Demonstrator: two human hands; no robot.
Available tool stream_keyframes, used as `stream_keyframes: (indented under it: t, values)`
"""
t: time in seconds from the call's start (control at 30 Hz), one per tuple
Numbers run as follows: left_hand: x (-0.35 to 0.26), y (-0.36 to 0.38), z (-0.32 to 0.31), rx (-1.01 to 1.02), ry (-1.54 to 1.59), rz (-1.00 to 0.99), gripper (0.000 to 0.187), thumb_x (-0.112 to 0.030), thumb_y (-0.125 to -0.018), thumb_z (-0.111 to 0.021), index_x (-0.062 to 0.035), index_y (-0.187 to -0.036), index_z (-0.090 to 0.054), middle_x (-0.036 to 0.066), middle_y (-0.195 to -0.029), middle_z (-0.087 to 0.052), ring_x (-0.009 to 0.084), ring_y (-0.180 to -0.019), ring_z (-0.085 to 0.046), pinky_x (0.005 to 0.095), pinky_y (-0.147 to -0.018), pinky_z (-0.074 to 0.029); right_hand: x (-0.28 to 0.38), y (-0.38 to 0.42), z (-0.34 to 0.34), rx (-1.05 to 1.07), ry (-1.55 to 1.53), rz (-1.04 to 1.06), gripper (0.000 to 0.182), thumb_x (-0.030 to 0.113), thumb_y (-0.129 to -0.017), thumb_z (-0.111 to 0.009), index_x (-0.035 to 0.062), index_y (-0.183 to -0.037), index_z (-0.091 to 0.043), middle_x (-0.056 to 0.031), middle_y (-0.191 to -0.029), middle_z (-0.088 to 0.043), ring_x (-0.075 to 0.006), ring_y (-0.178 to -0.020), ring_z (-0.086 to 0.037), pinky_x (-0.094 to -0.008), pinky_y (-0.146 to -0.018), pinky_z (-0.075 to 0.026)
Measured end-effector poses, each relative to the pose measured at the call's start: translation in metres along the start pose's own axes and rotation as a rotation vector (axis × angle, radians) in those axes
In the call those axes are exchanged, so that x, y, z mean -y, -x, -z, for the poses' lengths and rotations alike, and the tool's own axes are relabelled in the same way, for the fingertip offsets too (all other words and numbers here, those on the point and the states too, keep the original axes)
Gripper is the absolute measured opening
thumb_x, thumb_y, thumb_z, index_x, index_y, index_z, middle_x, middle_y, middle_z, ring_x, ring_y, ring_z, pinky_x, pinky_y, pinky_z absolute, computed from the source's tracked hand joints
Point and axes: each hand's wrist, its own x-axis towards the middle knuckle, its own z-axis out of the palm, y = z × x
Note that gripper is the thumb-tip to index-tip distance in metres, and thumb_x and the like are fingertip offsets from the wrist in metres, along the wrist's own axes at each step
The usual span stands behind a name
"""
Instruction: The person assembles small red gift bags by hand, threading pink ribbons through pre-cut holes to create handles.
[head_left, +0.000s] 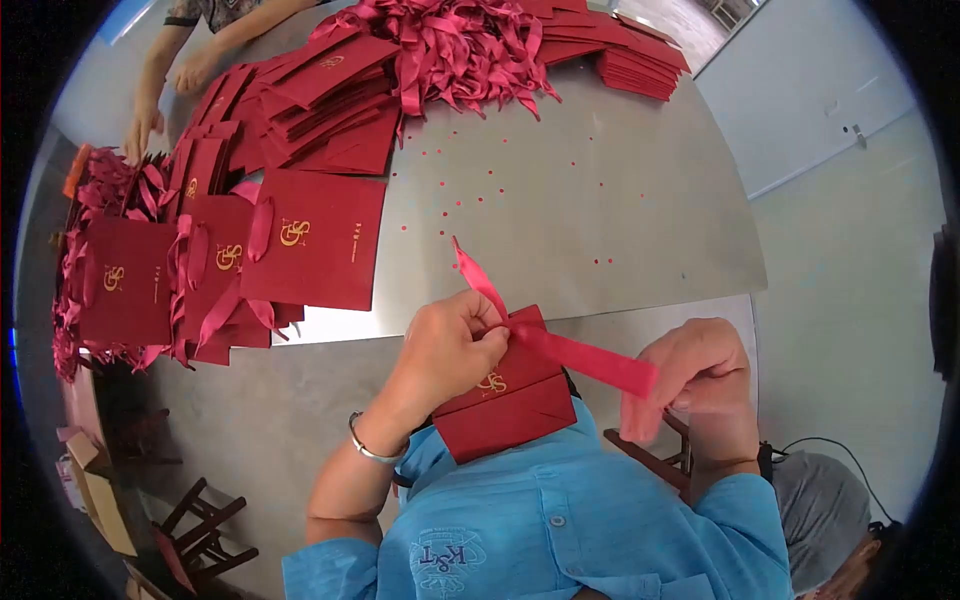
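Note:
A small dark red paper gift bag with gold lettering rests against my blue shirt, tilted, at the table's near edge. My left hand, with a bangle on its wrist, pinches a pink-red ribbon close to the bag's upper edge. One short ribbon tail points up and away past my left fingers. The ribbon's longer part stretches out straight to my right hand. There the fingers are bent around the ribbon's far end and partly smeared by motion.
Finished-looking bags with ribbon handles stand at the left. Behind them lie stacks of flat red bags, a heap of ribbons and more bags. Red dots litter the metal table. Another person's hand reaches in upper left. Stools stand below.

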Motion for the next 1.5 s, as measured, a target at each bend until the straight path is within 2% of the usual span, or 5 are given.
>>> stream_keyframes:
  t: [0.43, 0.57, 0.63, 1.13, 1.5]
  values:
    - [0.002, -0.001, 0.002, 0.012, -0.065, -0.023, 0.007, 0.0, -0.081, -0.064, 0.0005, -0.08, -0.057, 0.0, -0.066, -0.059, 0.0037, -0.06, -0.052, 0.0218, -0.053, -0.043, -0.007, -0.028, -0.021, -0.115, 0.57, 0.672, 0.015, 0.001, -0.073, -0.07, 0.0046, -0.087, -0.073, -0.0084, -0.073, -0.063, -0.0205, -0.064, -0.06, -0.0308, -0.059, -0.048]
    - [-0.007, 0.004, 0.005, 0.002, -0.079, -0.103, 0.006, 0.0, -0.08, -0.064, 0.0015, -0.083, -0.058, 0.003, -0.066, -0.06, 0.0058, -0.063, -0.054, 0.0243, -0.056, -0.046, -0.01, -0.027, -0.03, -0.046, 0.216, 0.251, 0.014, 0.0, -0.075, -0.069, 0.0062, -0.087, -0.072, -0.0072, -0.075, -0.062, -0.0188, -0.062, -0.057, -0.0294, -0.056, -0.045]
    - [-0.016, 0.009, 0.008, -0.005, -0.137, -0.134, 0.007, 0.0, -0.079, -0.064, 0.0028, -0.085, -0.061, 0.007, -0.067, -0.061, 0.0081, -0.066, -0.057, 0.0266, -0.059, -0.048, -0.024, -0.037, -0.026, -0.174, 0.641, 0.13, 0.007, 0.0, -0.083, -0.066, 0.002, -0.088, -0.069, -0.007, -0.07, -0.061, -0.0179, -0.061, -0.059, -0.0286, -0.055, -0.045]
    - [-0.018, 0.02, 0.015, -0.083, -0.109, -0.248, 0.017, 0.002, -0.078, -0.063, -0.0017, -0.095, -0.066, 0.012, -0.076, -0.067, 0.0295, -0.078, -0.069, 0.0356, -0.067, -0.054, -0.079, -0.049, -0.008, -0.128, 0.87, 0.228, 0.01, -0.006, -0.087, -0.059, -0.0027, -0.096, -0.063, -0.0116, -0.09, -0.062, -0.0163, -0.069, -0.062, -0.0265, -0.06, -0.051]
    - [-0.029, 0.031, 0.063, 0.063, -0.605, -0.431, 0.025, 0.0, -0.065, -0.072, -0.005, -0.089, -0.069, 0.009, -0.072, -0.066, 0.0272, -0.071, -0.062, 0.0375, -0.067, -0.049, -0.08, -0.051, -0.01, -0.083, 0.927, 0.251, 0.012, -0.007, -0.085, -0.059, -0.0016, -0.094, -0.065, -0.0101, -0.088, -0.062, -0.0153, -0.065, -0.059, -0.0264, -0.057, -0.047]
